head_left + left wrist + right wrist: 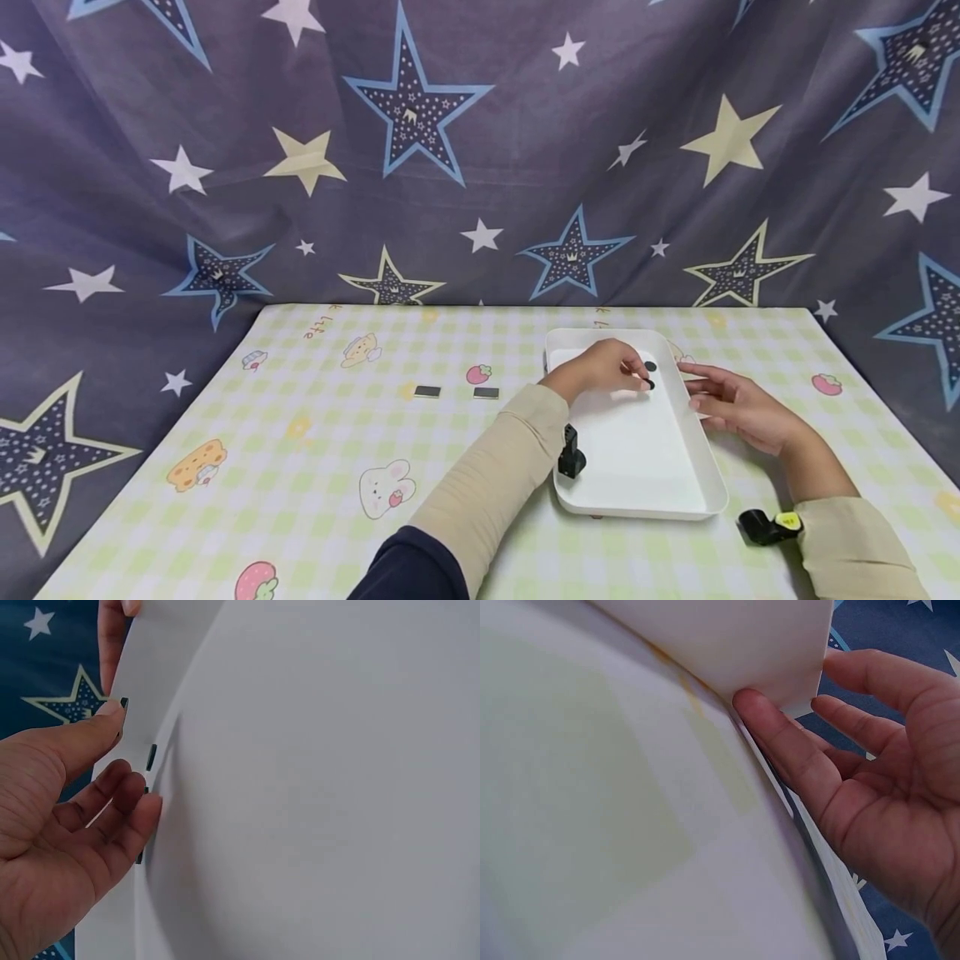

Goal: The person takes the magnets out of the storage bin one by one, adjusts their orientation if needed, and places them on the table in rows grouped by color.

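Observation:
Over the far part of a white tray (637, 467), my left hand (606, 367) pinches a small black disc (649, 384) between thumb and fingers. In the left wrist view the held disc (124, 703) shows as a thin dark edge at the thumb tip. Another black disc (650, 366) lies in the tray just beyond the fingertips. Other thin dark pieces (151, 757) show along the tray floor, partly hidden by the curled fingers. My right hand (746, 410) rests its loosely extended fingertips against the tray's outer right wall (780, 645).
Two small dark rectangular pieces (427, 392) lie left of the tray on the checked tablecloth (300, 500). Each wrist wears a black camera; the right one (768, 527) sits near the tray's front right corner. A star-patterned curtain (480, 150) hangs behind the table.

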`<state>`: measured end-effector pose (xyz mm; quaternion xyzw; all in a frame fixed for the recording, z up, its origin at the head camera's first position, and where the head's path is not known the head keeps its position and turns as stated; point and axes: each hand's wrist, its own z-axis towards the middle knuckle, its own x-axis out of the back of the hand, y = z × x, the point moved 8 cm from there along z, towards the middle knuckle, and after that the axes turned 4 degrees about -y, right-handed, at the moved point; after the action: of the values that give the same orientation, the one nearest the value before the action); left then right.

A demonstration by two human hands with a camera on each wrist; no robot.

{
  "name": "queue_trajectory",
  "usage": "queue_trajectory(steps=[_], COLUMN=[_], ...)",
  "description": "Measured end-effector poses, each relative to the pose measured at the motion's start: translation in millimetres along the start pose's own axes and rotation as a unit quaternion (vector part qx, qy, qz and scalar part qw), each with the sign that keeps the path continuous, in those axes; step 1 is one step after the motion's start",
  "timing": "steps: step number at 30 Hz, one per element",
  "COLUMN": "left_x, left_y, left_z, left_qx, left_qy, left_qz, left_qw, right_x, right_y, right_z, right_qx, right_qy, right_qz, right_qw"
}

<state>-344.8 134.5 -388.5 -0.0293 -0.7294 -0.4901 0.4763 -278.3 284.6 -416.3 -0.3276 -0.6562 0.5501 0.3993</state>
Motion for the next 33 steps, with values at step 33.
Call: queue_trajectory(steps=[33], left_x=[31.1], left_y=[19.8], left_z=[-34.4], left_qx=[-0.039], left_qy=[-0.002], left_qz=[0.006], left_qw=[0.9992], right_x=[0], right_y=[0], right_z=[1.0], right_qx=[-0.002], right_qy=[0.003], right_qz=[-0.007], right_qw=[1.0000])
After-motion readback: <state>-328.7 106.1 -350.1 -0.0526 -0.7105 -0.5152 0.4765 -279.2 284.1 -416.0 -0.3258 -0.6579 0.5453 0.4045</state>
